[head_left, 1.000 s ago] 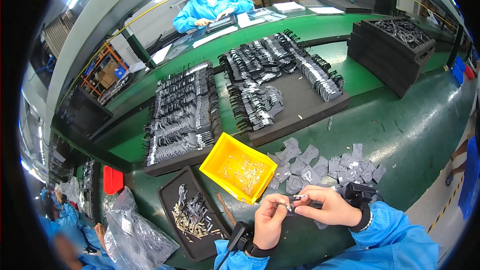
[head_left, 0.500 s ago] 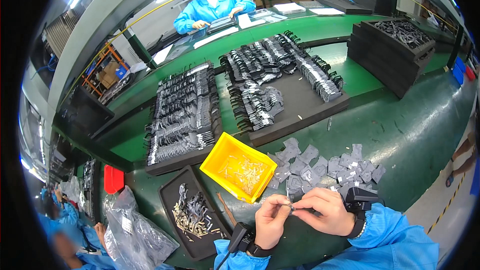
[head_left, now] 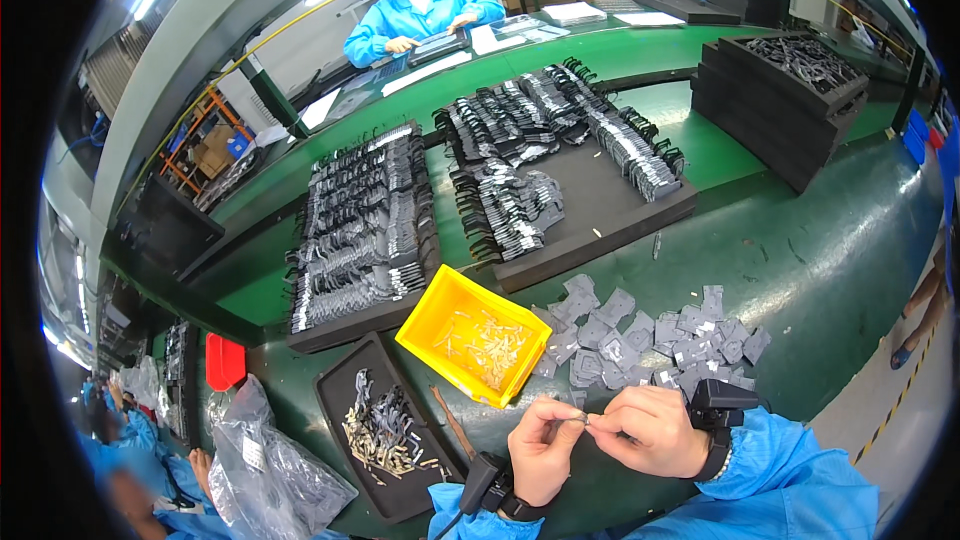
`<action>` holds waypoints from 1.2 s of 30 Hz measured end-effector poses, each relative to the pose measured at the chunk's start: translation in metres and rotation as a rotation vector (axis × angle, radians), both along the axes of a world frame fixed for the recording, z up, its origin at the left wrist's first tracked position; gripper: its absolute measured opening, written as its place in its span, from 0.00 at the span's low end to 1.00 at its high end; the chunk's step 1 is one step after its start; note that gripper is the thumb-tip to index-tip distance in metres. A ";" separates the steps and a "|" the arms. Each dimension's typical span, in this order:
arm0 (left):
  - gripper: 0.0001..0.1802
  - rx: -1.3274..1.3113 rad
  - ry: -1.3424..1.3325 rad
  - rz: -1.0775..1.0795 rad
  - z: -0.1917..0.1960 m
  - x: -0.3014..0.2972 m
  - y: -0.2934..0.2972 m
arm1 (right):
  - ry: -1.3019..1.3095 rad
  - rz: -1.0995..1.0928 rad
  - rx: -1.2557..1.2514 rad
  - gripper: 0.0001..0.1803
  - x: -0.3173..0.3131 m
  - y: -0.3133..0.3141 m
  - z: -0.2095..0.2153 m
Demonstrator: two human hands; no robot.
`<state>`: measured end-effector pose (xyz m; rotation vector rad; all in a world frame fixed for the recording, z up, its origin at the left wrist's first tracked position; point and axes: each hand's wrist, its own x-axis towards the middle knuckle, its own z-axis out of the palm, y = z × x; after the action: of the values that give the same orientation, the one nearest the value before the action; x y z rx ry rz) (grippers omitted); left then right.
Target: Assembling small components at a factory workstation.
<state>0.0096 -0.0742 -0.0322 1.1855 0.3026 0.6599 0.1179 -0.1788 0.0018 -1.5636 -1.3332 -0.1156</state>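
Observation:
My left hand [head_left: 542, 450] and my right hand [head_left: 645, 430] meet over the green bench, fingertips pinched together. Between them is a tiny piece, mostly hidden by the fingers and too small to name. Just beyond my hands stands a yellow bin [head_left: 420, 325] holding small pale strips. Grey flat plates [head_left: 625, 345] lie in a loose heap beyond my right hand. To the left of my left hand, a black tray [head_left: 335, 380] carries a pile of small dark and brass-coloured parts [head_left: 385, 435].
Two black foam trays [head_left: 580, 235] with rows of dark cable-tailed parts [head_left: 365, 220] stand farther back. Stacked black trays [head_left: 770, 110] rise at the right. A red bin [head_left: 225, 360] and a clear plastic bag [head_left: 265, 460] are at left. A co-worker [head_left: 425, 10] sits across the bench.
Both hands stay pinched together at nearly the same spot; the fingers have shifted slightly around the small piece. The whole view has moved a little.

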 end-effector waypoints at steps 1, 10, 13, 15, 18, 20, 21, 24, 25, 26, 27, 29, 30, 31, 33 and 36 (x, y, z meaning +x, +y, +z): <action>0.06 0.000 0.000 -0.001 -0.001 -0.001 0.000 | -0.019 -0.007 0.000 0.09 -0.001 0.000 0.000; 0.08 0.298 0.057 0.176 0.003 0.000 -0.005 | -0.147 -0.044 -0.004 0.08 -0.003 0.000 0.001; 0.09 0.380 0.067 0.227 0.002 -0.001 -0.005 | -0.175 -0.049 0.005 0.10 -0.003 -0.001 0.001; 0.08 0.486 0.070 0.247 -0.001 -0.001 -0.004 | -0.193 -0.048 -0.008 0.10 -0.003 0.000 0.001; 0.06 -0.036 0.183 0.137 0.007 0.002 -0.001 | -0.118 -0.002 -0.052 0.11 0.002 0.002 0.004; 0.09 -0.108 0.137 0.003 0.004 0.001 0.006 | 0.128 0.076 -0.030 0.11 0.008 0.002 0.000; 0.11 -0.364 0.086 -0.123 0.010 0.003 0.008 | 0.285 0.060 -0.062 0.10 0.008 0.000 0.003; 0.13 -0.643 0.105 -0.310 0.014 0.002 0.015 | 0.311 0.106 -0.093 0.12 0.018 0.000 0.003; 0.11 -0.681 0.080 -0.438 0.010 0.000 0.018 | 0.302 0.138 -0.111 0.12 0.020 0.000 0.004; 0.09 -0.719 0.053 -0.568 0.008 0.000 0.020 | 0.302 0.135 -0.113 0.12 0.021 0.000 0.004; 0.08 -0.683 0.137 -0.564 0.013 -0.001 0.019 | 0.276 0.196 -0.117 0.12 0.021 0.001 0.004; 0.08 -0.727 0.160 -0.596 0.016 -0.002 0.020 | 0.241 0.290 -0.125 0.12 0.023 0.002 0.002; 0.08 -0.771 0.181 -0.629 0.017 -0.002 0.021 | 0.240 0.289 -0.126 0.12 0.025 0.002 0.002; 0.08 -0.772 0.180 -0.629 0.016 -0.002 0.023 | 0.214 0.313 -0.123 0.11 0.027 0.001 0.002; 0.11 -0.765 0.194 -0.752 0.013 -0.002 0.026 | 0.188 0.338 -0.120 0.10 0.031 0.001 0.002; 0.14 -0.433 0.318 -0.493 0.019 -0.001 0.020 | 0.125 0.315 -0.123 0.08 0.035 -0.001 0.006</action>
<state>0.0088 -0.0546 -0.0134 0.8911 0.3790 -0.0324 0.1527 -0.1801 0.0081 -1.4160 -1.4904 0.2597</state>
